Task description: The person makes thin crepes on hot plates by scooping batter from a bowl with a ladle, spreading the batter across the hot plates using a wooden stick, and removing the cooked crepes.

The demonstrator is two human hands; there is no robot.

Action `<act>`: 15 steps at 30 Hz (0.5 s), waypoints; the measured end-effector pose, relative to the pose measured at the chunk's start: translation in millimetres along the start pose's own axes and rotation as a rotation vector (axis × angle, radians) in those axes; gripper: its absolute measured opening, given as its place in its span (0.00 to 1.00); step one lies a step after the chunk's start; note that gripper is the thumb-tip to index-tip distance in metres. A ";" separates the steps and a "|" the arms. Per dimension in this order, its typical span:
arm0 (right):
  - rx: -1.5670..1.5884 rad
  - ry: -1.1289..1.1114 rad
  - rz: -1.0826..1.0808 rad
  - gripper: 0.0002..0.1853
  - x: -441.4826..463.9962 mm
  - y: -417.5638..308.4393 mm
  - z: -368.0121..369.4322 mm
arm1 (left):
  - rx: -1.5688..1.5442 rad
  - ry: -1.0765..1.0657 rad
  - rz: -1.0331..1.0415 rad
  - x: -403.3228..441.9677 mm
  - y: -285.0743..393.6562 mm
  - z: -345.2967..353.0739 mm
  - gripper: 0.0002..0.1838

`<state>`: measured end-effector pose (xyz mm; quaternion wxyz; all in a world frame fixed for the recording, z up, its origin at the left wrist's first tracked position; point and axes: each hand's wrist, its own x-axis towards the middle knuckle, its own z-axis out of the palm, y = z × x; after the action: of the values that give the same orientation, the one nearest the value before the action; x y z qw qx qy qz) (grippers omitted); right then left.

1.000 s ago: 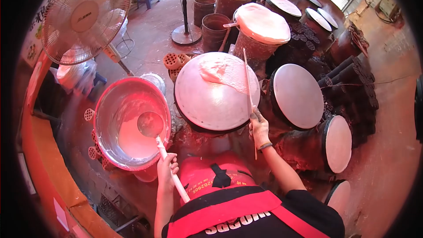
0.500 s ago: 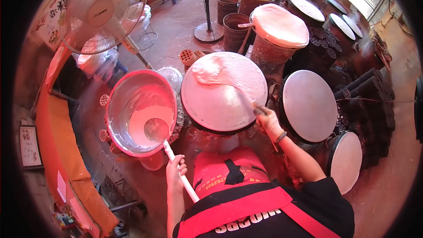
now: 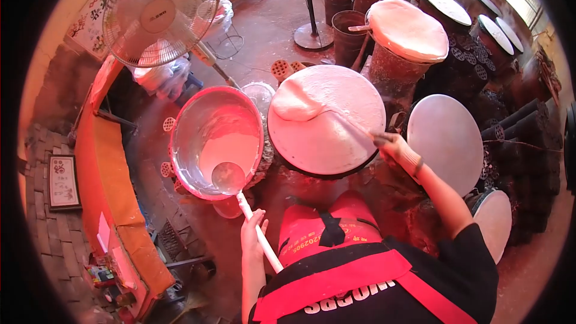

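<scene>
My left hand (image 3: 254, 232) is closed round the white handle of a ladle (image 3: 228, 177), whose round bowl rests at the near side of a pink-rimmed basin (image 3: 262, 138) holding pale batter (image 3: 227, 151). Over the round griddle (image 3: 324, 150), my gloved right hand (image 3: 395, 147) grips a long thin spreader (image 3: 351, 125) by its end near the griddle's right edge. The spreader lies slanted across the plate. A thick mound of batter (image 3: 295, 105) sits at the upper left of the griddle, with a thin layer spread over the top and right.
A standing fan (image 3: 158, 15) is at the upper left, above an orange counter (image 3: 114, 186). Right of the griddle is another round plate (image 3: 445, 141). Behind stands a drum topped with pale flat sheets (image 3: 408, 29). Stacked perforated briquettes (image 3: 525, 162) stand at the far right.
My right hand has swept the spreader from upright to a slant, and the batter has spread across the griddle's top and right. The ladle stays in the basin. The view has shifted left.
</scene>
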<state>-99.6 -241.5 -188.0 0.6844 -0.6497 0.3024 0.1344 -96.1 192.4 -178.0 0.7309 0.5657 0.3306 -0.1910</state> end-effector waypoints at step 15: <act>-0.051 -0.160 -0.108 0.21 35.8 -21.4 5.3 | 0.087 0.079 0.003 -38.2 9.5 1.9 0.07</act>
<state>-58.0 -246.5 -191.9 0.6958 -0.6695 0.2077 0.1564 -116.4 189.6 -144.3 0.6924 0.6045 0.3497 -0.1813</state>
